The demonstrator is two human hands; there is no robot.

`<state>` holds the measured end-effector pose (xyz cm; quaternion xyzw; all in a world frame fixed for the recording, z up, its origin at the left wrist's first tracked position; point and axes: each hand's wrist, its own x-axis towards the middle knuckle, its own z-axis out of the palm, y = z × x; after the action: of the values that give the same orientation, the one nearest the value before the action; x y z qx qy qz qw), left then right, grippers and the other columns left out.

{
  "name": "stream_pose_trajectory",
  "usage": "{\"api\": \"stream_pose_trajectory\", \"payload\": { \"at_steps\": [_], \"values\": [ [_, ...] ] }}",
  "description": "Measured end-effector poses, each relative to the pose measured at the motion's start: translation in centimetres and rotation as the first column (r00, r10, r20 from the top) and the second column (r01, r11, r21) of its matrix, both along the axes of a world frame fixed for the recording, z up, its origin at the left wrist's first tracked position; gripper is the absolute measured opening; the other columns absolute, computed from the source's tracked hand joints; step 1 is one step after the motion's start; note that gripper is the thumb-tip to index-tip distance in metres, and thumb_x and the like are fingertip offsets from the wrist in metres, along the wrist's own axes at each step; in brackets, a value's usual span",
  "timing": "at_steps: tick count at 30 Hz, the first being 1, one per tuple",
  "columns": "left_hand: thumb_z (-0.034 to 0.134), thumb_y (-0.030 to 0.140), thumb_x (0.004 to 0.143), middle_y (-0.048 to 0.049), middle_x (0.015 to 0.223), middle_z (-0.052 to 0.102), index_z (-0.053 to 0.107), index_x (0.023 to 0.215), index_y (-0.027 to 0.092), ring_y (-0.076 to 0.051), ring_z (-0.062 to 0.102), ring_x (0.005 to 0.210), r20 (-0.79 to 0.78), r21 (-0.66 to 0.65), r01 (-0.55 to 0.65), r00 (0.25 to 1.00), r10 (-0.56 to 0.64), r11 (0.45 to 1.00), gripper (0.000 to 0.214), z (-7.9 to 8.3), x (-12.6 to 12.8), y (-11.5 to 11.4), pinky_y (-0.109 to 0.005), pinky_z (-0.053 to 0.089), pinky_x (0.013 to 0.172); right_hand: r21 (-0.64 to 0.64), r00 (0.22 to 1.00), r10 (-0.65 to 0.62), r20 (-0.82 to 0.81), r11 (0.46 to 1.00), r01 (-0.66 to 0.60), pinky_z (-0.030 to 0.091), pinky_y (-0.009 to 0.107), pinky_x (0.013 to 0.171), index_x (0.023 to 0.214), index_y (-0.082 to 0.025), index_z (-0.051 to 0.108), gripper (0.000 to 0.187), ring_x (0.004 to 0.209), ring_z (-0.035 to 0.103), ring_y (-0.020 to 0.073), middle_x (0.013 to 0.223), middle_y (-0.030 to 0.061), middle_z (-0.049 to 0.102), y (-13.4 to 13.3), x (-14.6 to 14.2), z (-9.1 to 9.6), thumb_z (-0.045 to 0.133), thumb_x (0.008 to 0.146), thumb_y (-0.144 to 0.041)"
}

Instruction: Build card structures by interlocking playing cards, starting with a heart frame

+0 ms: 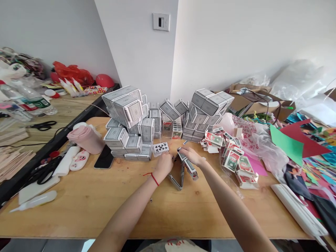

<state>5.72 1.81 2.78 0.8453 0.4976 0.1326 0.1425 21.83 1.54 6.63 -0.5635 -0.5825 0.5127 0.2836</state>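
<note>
- Low centre of the frame, on the bare plywood table: two playing cards lean together as a tent.
- Left hand pinches the left card's top, fingertips hidden.
- Right hand grips a patterned card, possibly several.
- Behind, a nine of clubs; glossy deck stacks fill mid-frame.

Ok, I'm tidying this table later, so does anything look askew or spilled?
Yes. The stacks of card decks lean unevenly, some tilted on top. Empty card boxes lie scattered at the right, beside the right hand. Paper scraps spread messily along the right edge.
</note>
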Motion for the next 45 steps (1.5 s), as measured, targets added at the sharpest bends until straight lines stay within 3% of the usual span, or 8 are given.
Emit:
{"api": "stream_pose_trajectory", "payload": {
  "at_steps": [7,11,16,21,23,25,29,45],
  "values": [
    [0.047,0.016,0.078,-0.0106,0.078,0.063,0.065,0.074,0.014,-0.022,0.057,0.084,0.004,0.058,0.011,1.000,-0.011,0.998,0.018,0.3,-0.5,0.2,-0.032,0.042,0.076,0.056,0.991,-0.043,0.124,0.998,0.036,0.041,0.032,0.081,0.112,-0.020,0.054,0.041,0.093,0.056,0.0209,0.100,0.0036,0.062,0.1,1.4,-0.4,0.050,0.076,-0.038],
    [0.053,0.017,0.074,-0.0076,0.077,0.063,0.065,0.072,0.016,-0.022,0.056,0.085,0.017,0.042,0.086,0.996,-0.087,0.995,0.012,0.5,-2.1,0.5,-0.033,0.042,0.079,0.151,0.928,-0.124,0.351,0.986,0.074,0.037,0.033,0.089,0.114,-0.020,0.053,0.040,0.101,0.054,0.0211,0.110,0.0051,0.060,0.5,2.9,-1.6,0.049,0.077,-0.036],
    [0.056,0.015,0.072,-0.0071,0.087,0.062,0.066,0.078,0.017,-0.020,0.056,0.088,0.150,0.012,0.111,0.982,-0.111,0.994,0.012,0.2,-3.6,0.8,-0.032,0.043,0.082,0.208,0.794,-0.100,0.599,0.978,-0.034,0.035,0.034,0.092,0.118,-0.014,0.051,0.044,0.110,0.050,0.0236,0.117,0.0122,0.056,1.1,2.9,-3.2,0.049,0.078,-0.032],
    [0.054,0.005,0.068,-0.0071,0.096,0.062,0.064,0.090,0.017,-0.020,0.057,0.091,0.254,-0.056,0.106,0.963,-0.089,0.993,0.026,-0.1,-4.1,1.1,-0.031,0.043,0.085,0.382,0.724,-0.088,0.684,0.889,-0.253,0.027,0.037,0.099,0.121,-0.014,0.049,0.045,0.123,0.036,0.0243,0.130,0.0135,0.046,0.7,0.9,-1.8,0.049,0.079,-0.030],
    [0.050,0.004,0.071,-0.0069,0.094,0.063,0.064,0.090,0.017,-0.020,0.058,0.090,0.240,-0.068,0.106,0.967,-0.087,0.992,0.026,-0.1,-4.1,1.2,-0.032,0.043,0.084,0.314,0.701,0.085,0.708,0.851,-0.420,0.033,0.032,0.095,0.118,-0.019,0.053,0.044,0.115,0.046,0.0212,0.122,0.0086,0.054,0.2,-0.1,-0.8,0.055,0.075,-0.030],
    [0.048,0.006,0.074,-0.0069,0.090,0.065,0.064,0.088,0.017,-0.020,0.059,0.087,0.218,-0.072,0.114,0.971,-0.096,0.991,0.024,-0.1,-4.1,1.2,-0.033,0.043,0.081,0.158,0.573,0.176,0.800,0.860,-0.485,0.040,0.029,0.084,0.105,-0.022,0.062,0.030,0.100,0.057,0.0210,0.105,0.0067,0.064,-0.3,-1.0,-0.2,0.053,0.076,-0.026],
    [0.048,0.013,0.078,-0.0087,0.085,0.065,0.064,0.082,0.016,-0.021,0.060,0.083,0.148,-0.077,0.119,0.983,-0.107,0.990,0.016,0.2,-3.8,1.4,-0.033,0.043,0.077,0.025,0.348,0.162,0.923,0.880,-0.474,0.043,0.031,0.072,0.086,-0.017,0.068,0.026,0.083,0.063,0.0246,0.087,0.0128,0.068,-0.9,-2.4,-0.2,0.042,0.083,-0.022],
    [0.037,0.015,0.083,-0.0093,0.074,0.063,0.060,0.071,0.015,-0.019,0.060,0.072,-0.106,-0.046,0.180,0.977,-0.184,0.983,0.025,0.9,-3.5,1.5,-0.028,0.040,0.062,0.039,0.337,0.152,0.929,0.865,-0.499,0.043,0.029,0.065,0.084,-0.014,0.067,0.025,0.081,0.064,0.0258,0.086,0.0150,0.068,-0.7,-2.3,-1.8,0.043,0.077,-0.016]
  ]
}}
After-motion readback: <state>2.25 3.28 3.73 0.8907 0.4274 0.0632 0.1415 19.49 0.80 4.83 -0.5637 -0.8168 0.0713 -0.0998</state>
